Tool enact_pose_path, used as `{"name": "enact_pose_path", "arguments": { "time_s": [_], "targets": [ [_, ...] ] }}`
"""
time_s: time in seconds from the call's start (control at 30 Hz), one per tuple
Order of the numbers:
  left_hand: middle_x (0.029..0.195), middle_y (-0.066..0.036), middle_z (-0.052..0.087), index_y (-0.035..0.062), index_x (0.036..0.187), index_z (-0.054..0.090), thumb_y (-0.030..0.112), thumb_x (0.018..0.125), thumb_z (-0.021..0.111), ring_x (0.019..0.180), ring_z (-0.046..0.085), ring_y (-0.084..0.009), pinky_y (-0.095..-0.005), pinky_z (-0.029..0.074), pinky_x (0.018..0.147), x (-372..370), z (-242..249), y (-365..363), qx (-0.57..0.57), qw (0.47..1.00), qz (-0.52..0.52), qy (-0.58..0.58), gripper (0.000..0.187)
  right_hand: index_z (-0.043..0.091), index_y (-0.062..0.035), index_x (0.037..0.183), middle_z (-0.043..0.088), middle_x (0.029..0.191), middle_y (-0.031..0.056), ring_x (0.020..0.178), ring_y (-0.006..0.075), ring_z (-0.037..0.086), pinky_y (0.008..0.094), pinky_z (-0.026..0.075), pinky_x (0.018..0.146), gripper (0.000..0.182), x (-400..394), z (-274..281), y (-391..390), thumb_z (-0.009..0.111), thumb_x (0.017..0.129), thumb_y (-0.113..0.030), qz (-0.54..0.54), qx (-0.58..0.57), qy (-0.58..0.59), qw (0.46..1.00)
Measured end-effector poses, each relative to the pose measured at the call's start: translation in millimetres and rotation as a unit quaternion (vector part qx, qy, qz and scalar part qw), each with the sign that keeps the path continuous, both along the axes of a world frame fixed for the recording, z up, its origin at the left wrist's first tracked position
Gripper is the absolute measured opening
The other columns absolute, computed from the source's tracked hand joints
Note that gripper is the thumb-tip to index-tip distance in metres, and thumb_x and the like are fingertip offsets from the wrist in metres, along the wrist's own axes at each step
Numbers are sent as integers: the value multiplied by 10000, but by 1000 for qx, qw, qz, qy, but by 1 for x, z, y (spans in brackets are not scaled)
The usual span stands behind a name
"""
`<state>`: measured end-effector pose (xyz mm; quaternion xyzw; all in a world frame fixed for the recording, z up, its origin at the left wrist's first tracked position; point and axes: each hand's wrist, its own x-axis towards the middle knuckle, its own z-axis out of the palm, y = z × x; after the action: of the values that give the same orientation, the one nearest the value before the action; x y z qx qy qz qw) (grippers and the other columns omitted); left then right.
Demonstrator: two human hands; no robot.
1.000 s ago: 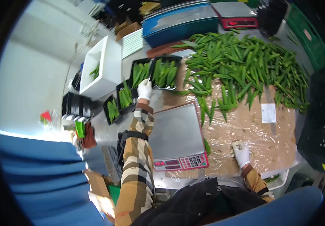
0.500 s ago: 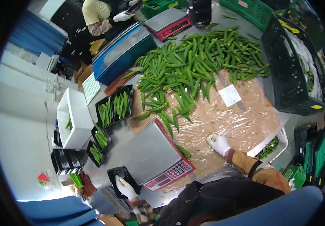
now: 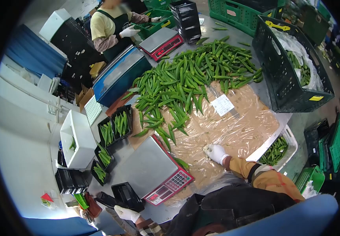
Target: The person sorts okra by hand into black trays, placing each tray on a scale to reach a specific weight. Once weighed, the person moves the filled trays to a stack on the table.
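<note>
My left hand [image 3: 126, 214], in a white glove, is at the lower left with its fingers closed at the edge of a dark plastic tray [image 3: 110, 200]. Beside that, an empty black tray [image 3: 127, 196] lies against the kitchen scale [image 3: 149, 167]. My right hand [image 3: 216, 153], also gloved, rests with curled fingers on the plastic-wrapped cardboard [image 3: 241, 133]; whatever its fingertips hold is hidden. Beyond it spreads a large heap of okra [image 3: 185, 74]. Black trays filled with okra [image 3: 121, 124] stand left of the scale.
A white foam box [image 3: 77, 139] and stacked black trays [image 3: 71, 181] are on the left. At right stand a dark crate [image 3: 292, 74] and a white basket [image 3: 291, 143] with okra. Across the table, a co-worker [image 3: 111, 29] stands behind a second scale [image 3: 161, 41].
My left hand has left the inside of the black tray and moved down toward me. A second dark tray now shows at its fingertips. The view has shifted; my right hand stays on the wrapping.
</note>
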<state>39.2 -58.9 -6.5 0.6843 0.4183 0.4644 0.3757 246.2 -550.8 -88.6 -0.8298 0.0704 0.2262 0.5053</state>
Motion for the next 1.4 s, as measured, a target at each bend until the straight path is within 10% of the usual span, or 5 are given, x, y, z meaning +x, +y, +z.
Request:
{"name": "enact_pose_path", "arguments": {
  "time_s": [0.3,0.57,0.8,1.13,1.4],
  "targets": [
    [1026,-216,691,22,1021,739,99,826,628,988,653,-329,-400,473,928,83,68,-146,138,742,-483,444,237,667,-56,1015,688,721,45,571,129,647,285,510,538,197,15,-18,-15,605,941,-227,13,145,47,988],
    [1350,-156,560,-58,1377,475,70,993,497,1232,548,-227,-326,387,1073,237,132,-210,-92,788,-571,212,405,631,-5,1150,694,826,55,688,123,622,278,530,642,262,173,-4,-126,633,928,-145,-168,127,-166,963],
    [1041,-32,606,35,1209,554,250,952,649,919,600,-144,-304,496,835,453,-4,-252,-473,696,-518,151,348,543,-19,1307,602,1236,238,1078,345,626,395,485,949,601,331,14,-105,735,798,-274,-146,-37,-234,961],
    [1288,-302,480,85,1396,485,452,669,848,1151,520,-451,-451,454,979,557,-71,-318,-47,858,-306,410,892,485,44,1339,555,1315,255,1205,357,558,384,436,1039,899,387,-4,-45,859,659,-411,-114,27,-86,989],
    [1358,-199,520,133,1550,243,182,837,738,1097,586,-224,-330,502,907,528,-116,-329,-334,819,-437,163,870,490,100,1287,637,1196,209,1075,273,633,334,490,938,779,338,-9,-12,786,764,-396,-130,152,-20,980]
  ]
}}
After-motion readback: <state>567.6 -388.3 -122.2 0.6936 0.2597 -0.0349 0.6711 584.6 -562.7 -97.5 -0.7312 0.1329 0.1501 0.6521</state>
